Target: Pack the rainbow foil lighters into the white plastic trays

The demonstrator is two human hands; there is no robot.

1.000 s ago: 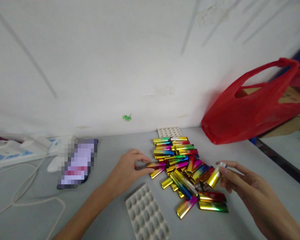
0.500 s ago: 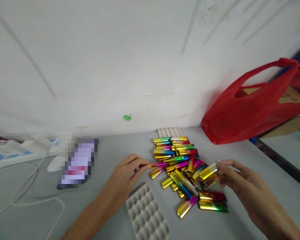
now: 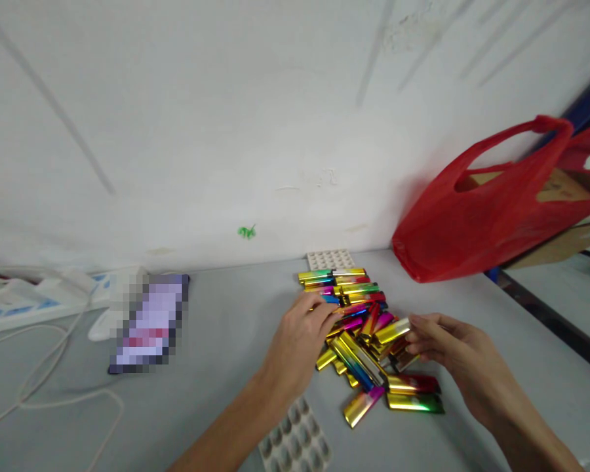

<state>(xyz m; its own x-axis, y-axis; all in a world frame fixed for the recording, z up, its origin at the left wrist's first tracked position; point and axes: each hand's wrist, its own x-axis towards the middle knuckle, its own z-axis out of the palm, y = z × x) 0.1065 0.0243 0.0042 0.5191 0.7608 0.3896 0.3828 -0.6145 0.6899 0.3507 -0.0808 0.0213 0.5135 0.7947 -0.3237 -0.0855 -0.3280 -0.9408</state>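
A heap of shiny rainbow and gold lighters (image 3: 358,321) lies on the grey table near the wall. My left hand (image 3: 299,341) rests on the heap's left side, fingers curled over lighters there; what it grips is hidden. My right hand (image 3: 447,354) is at the heap's right side, its fingertips pinching a gold lighter (image 3: 392,331) that lies across the pile. Two lighters, one red and one green-gold (image 3: 415,401), lie apart at the front right, and a gold-pink one (image 3: 361,406) lies in front.
A white dimpled tray (image 3: 295,442) sits near my left forearm, another (image 3: 330,258) behind the heap by the wall. A red plastic bag (image 3: 476,216) with a cardboard box stands at the right. A phone (image 3: 150,321), power strip (image 3: 24,305) and white cables (image 3: 44,387) lie at the left.
My left hand moved right, from the lighters at the pile's left edge onto the pile itself. My right hand brought its gold lighter down and left onto the heap.
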